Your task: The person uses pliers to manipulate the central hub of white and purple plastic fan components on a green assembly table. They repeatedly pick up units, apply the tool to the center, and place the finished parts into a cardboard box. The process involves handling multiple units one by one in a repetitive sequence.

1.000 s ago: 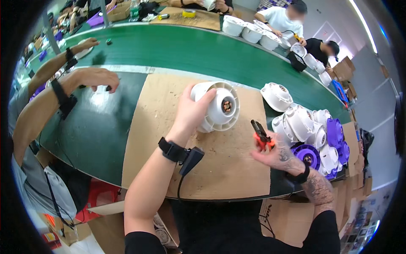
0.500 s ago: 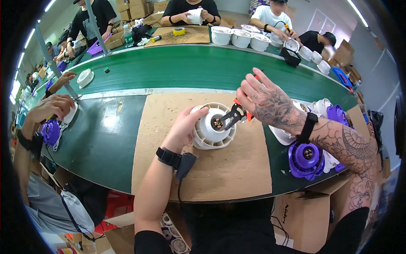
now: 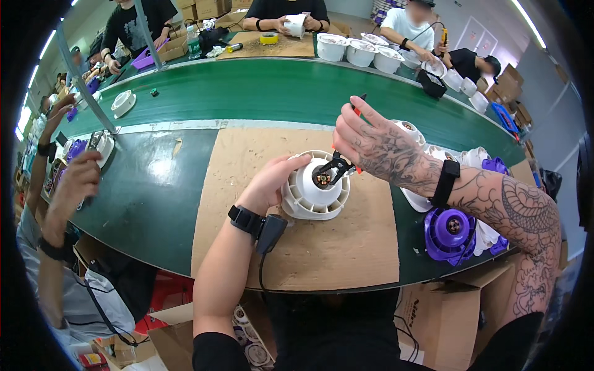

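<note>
A round white plastic housing (image 3: 315,195) with radial ribs and a raised hub rests on the cardboard sheet (image 3: 247,253). My left hand (image 3: 273,179) grips its left rim, thumb on top. In my right hand (image 3: 371,139) are black pliers with orange-red handles (image 3: 337,167), whose jaws reach into the hub's opening. A metal fitting with copper-coloured parts shows in that opening. Whether the jaws pinch anything cannot be made out.
To the right lie a purple housing (image 3: 451,235) and more white and purple parts. Beyond the cardboard runs a green conveyor belt (image 3: 247,93) carrying a white part (image 3: 123,104). A co-worker's hand (image 3: 79,182) is at the left; white pots (image 3: 360,53) stand across the belt.
My right hand and the pliers have moved slightly left, with the jaws now steeper in the hub. The left hand keeps its grip. The co-worker's hands at left have shifted.
</note>
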### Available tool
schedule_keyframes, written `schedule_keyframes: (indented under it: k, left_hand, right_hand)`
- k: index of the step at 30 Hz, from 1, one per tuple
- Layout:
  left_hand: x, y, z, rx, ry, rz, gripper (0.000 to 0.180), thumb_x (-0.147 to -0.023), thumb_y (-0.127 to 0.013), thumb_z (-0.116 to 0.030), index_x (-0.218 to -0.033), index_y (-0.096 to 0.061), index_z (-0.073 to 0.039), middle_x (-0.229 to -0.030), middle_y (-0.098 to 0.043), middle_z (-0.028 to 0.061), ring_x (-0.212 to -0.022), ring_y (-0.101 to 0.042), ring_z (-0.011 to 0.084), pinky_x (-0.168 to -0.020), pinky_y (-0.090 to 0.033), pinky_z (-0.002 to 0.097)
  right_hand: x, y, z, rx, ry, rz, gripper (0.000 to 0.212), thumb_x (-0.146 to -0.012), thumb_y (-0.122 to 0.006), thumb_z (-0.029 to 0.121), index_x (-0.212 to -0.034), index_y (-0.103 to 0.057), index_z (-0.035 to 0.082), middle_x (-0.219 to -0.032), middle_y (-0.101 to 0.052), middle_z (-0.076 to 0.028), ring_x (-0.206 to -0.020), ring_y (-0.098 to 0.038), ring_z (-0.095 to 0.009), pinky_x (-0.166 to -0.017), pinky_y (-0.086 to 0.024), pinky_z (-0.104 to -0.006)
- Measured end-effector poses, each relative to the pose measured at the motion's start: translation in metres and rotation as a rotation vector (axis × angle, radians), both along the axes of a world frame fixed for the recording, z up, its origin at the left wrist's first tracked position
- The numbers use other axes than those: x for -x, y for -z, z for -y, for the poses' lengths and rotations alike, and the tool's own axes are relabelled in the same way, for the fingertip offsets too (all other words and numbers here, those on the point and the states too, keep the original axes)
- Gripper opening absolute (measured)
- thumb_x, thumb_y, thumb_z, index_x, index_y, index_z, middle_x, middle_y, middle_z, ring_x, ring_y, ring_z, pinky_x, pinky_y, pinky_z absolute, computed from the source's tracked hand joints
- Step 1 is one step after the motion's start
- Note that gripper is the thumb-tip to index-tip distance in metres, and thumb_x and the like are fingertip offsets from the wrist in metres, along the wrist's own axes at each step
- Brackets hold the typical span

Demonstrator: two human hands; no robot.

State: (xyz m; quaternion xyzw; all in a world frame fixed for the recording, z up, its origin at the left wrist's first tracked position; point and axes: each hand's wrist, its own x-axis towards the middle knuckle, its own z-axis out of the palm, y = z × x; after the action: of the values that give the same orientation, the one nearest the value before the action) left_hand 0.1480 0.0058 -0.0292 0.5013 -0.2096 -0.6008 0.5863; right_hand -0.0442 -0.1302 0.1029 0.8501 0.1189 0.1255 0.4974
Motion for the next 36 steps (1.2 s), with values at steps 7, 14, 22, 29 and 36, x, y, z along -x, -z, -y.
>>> schedule_keyframes:
  k: [7,14,22,29,36]
  left_hand:
    - [0.0,0.002,0.002,-0.013,-0.008,-0.005,0.03,-0.105,-0.06,-0.029,-0.119,-0.065,-0.003,-0.107,-0.074,0.0087,-0.089,-0.073,0.0171,-0.074,-0.062,0.0344]
    - [0.001,0.001,0.004,-0.043,-0.014,-0.016,0.031,-0.105,-0.06,-0.03,-0.118,-0.066,-0.002,-0.106,-0.074,0.0089,-0.089,-0.073,0.0178,-0.075,-0.062,0.0346]
    - [0.0,0.006,0.005,-0.024,-0.012,-0.02,0.03,-0.105,-0.062,-0.029,-0.118,-0.066,-0.003,-0.107,-0.074,0.0088,-0.091,-0.073,0.0179,-0.076,-0.062,0.0349]
    - [0.004,-0.007,0.001,-0.023,-0.017,-0.03,0.031,-0.104,-0.062,-0.029,-0.121,-0.064,-0.002,-0.109,-0.073,0.0092,-0.092,-0.073,0.0185,-0.076,-0.063,0.0355]
    - [0.01,-0.011,0.004,0.004,0.016,-0.037,0.032,-0.104,-0.062,-0.028,-0.122,-0.063,-0.002,-0.109,-0.073,0.0101,-0.09,-0.074,0.0193,-0.074,-0.063,0.0355]
  right_hand:
    - [-0.003,0.003,-0.002,0.03,-0.014,0.038,0.024,-0.086,-0.063,0.021,-0.107,-0.066,0.009,-0.111,-0.062,-0.008,-0.123,-0.057,-0.028,-0.123,-0.033,-0.0479]
    - [0.0,0.002,-0.007,0.037,0.007,0.048,0.022,-0.085,-0.063,0.018,-0.105,-0.066,0.009,-0.109,-0.062,-0.008,-0.123,-0.057,-0.028,-0.123,-0.033,-0.048]
    - [-0.007,0.006,-0.009,-0.013,-0.012,0.054,0.02,-0.084,-0.064,0.018,-0.101,-0.068,0.009,-0.108,-0.062,-0.007,-0.122,-0.057,-0.027,-0.124,-0.032,-0.048]
    - [-0.009,0.004,-0.017,0.02,-0.006,0.042,0.02,-0.086,-0.064,0.019,-0.103,-0.068,0.01,-0.108,-0.063,-0.006,-0.122,-0.057,-0.027,-0.124,-0.031,-0.0474]
    - [-0.003,0.001,-0.017,0.037,0.06,-0.002,0.023,-0.087,-0.063,0.019,-0.108,-0.068,0.011,-0.11,-0.063,-0.006,-0.123,-0.057,-0.026,-0.124,-0.03,-0.0489]
